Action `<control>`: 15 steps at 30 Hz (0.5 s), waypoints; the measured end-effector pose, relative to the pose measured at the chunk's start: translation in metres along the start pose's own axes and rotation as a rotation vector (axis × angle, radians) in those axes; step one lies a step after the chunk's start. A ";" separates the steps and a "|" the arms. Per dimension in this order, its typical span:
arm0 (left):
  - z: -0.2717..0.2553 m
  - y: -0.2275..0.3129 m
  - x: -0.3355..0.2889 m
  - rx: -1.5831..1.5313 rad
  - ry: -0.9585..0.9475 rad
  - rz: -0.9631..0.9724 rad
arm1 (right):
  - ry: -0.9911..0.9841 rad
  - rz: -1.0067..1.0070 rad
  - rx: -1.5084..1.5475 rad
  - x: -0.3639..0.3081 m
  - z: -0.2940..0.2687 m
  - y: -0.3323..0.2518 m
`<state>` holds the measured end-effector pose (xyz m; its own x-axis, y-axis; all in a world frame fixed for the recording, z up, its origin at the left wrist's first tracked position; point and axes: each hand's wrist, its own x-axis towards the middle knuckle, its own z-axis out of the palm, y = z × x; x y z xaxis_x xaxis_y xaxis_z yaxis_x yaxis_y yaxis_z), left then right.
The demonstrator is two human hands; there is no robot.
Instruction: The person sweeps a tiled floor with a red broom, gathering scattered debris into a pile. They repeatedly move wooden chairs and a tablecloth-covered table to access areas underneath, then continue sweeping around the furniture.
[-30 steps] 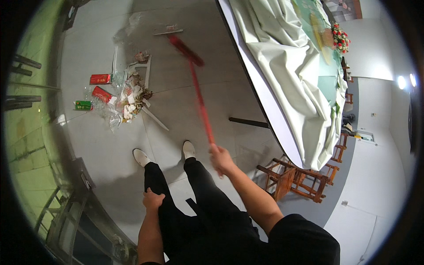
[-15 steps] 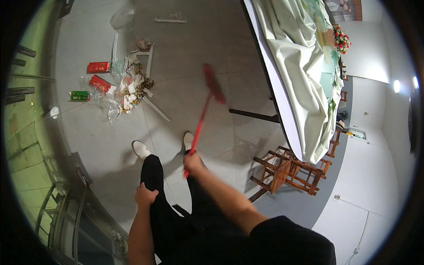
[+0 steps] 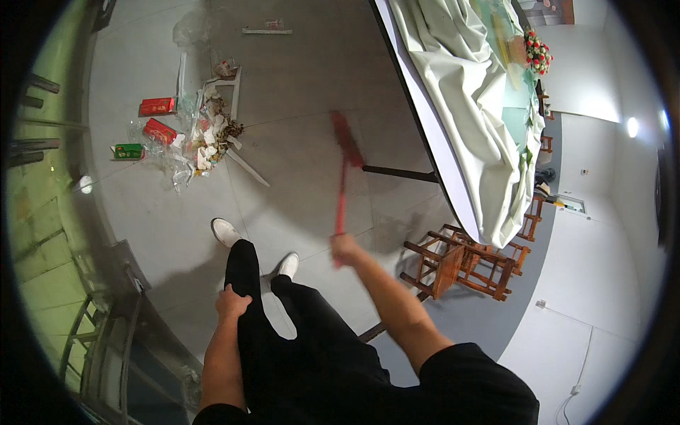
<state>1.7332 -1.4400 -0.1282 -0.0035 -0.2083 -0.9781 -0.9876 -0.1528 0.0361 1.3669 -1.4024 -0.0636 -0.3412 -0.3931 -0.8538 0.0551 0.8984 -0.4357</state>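
My right hand [image 3: 346, 249] is closed round the handle of a red broom [image 3: 341, 198], which reaches away from me over the floor. Motion smears the broom head [image 3: 346, 138], which is near a dark table leg [image 3: 400, 173]. My left hand [image 3: 232, 303] rests on my left thigh, thumb apart and the other fingers partly hidden. A heap of litter [image 3: 212, 138] lies ahead to the left: crumpled paper, clear plastic and brown scraps. Two red boxes [image 3: 157, 106] and a green box [image 3: 128, 151] lie at its left side, and white strips [image 3: 248, 168] along its right.
To the right stands a table with a rumpled pale cloth [image 3: 453, 92] and a flower bunch [image 3: 538, 53]. Wooden stools [image 3: 460, 265] are below its near end. A clear plastic bag [image 3: 191, 28] and another white strip [image 3: 267, 31] lie farther off. Glass panels [image 3: 46, 212] line the left.
My right hand has moved right with the broom, and the broom's head has come closer to the table leg. My right foot has shifted back and left. My left hand stays on the thigh.
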 end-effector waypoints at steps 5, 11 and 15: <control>0.009 0.009 0.000 0.081 -0.007 0.003 | -0.041 0.380 0.563 -0.141 0.054 0.029; 0.023 0.034 0.000 0.164 0.047 -0.016 | 0.058 0.559 0.550 -0.282 -0.086 0.120; 0.027 0.045 -0.027 0.125 0.162 0.040 | 0.318 0.615 0.206 -0.234 -0.168 0.225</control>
<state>1.6844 -1.4152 -0.1054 -0.0279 -0.3657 -0.9303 -0.9990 -0.0219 0.0386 1.3011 -1.0752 0.0860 -0.4464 0.2757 -0.8513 0.4900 0.8714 0.0252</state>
